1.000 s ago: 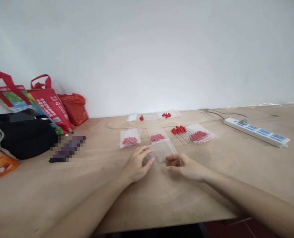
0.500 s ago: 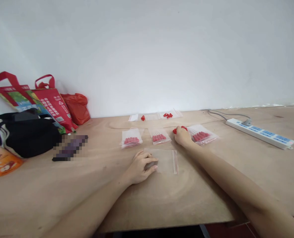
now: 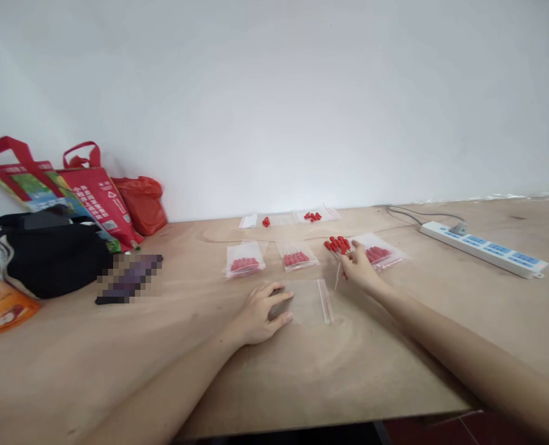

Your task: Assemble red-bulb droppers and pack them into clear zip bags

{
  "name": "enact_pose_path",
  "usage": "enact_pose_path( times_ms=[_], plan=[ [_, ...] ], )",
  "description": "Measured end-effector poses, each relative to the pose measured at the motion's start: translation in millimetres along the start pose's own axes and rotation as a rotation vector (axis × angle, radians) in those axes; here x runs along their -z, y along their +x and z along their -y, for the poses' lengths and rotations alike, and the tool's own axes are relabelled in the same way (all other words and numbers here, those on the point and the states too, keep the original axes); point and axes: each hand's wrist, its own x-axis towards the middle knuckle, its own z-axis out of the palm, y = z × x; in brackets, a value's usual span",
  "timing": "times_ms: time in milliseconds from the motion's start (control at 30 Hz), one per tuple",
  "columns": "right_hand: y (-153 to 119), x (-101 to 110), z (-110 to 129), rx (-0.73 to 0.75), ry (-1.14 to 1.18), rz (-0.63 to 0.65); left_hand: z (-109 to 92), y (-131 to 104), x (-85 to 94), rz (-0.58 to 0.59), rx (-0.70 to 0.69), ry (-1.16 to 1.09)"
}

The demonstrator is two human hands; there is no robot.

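My left hand (image 3: 264, 314) rests with fingers apart on the left end of a flat clear zip bag (image 3: 306, 301). Several red-tipped sticks (image 3: 338, 245) show at the fingers of my right hand (image 3: 358, 267), which are closed on them; their thin pale stems point down toward the bag. Just right of that hand lies a filled bag of red-tipped sticks (image 3: 380, 252). Two more filled bags, a middle one (image 3: 297, 256) and a left one (image 3: 245, 262), lie beyond my left hand.
Small bags with red pieces (image 3: 312, 216) lie by the wall. A power strip (image 3: 485, 248) with a plugged cable is at the right. At the left are a black bag (image 3: 52, 253), red shopping bags (image 3: 91, 198), an orange packet (image 3: 5, 306) and a blurred dark object (image 3: 130, 279).
My right hand has drawn back a little to the right and toward me, and the red tips and a pale stem now show. My left hand has hardly moved.
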Motion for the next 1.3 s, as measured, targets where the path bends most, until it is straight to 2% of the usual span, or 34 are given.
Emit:
enact_pose_path(
  times_ms=[100, 267, 433, 633, 733, 900, 1067, 1167, 1300],
  plan=[
    [-12.5, 2.3, -6.2, -0.094, 0.123, -0.016, -0.1, 1.6, 0.1, 0.011, 0.025, -0.006],
    [-17.0, -6.5, -8.4, -0.073, 0.220, 0.004, -0.9, 2.8, 0.9, 0.018, 0.030, -0.008],
    [-21.5, -10.9, -1.8, -0.127, 0.256, 0.039, -2.9, 2.3, 2.3, 0.005, 0.028, -0.012],
    [-33.1, -12.0, 11.2, -0.235, 0.407, 0.058, -2.0, 3.1, -0.6, -0.046, 0.041, 0.016],
    [-38.7, -11.7, 17.5, -0.296, 0.464, 0.146, -1.2, 4.1, -2.8, -0.077, 0.051, 0.034],
    [-42.9, -7.5, 19.6, -0.210, 0.532, 0.404, -1.7, 4.3, -2.8, -0.089, 0.055, 0.037],
    [-43.0, -6.5, 16.2, -0.202, 0.560, 0.645, -2.4, 3.5, -3.6, -0.096, 0.053, 0.049],
    [-41.6, -8.5, 14.0, -0.179, 0.596, 0.677, -2.3, 3.6, -2.9, -0.095, 0.048, 0.043],
    [-35.3, -8.4, 8.6, -0.142, 0.522, 0.613, -0.7, 4.5, 4.0, -0.065, 0.041, -0.006]
  ],
)
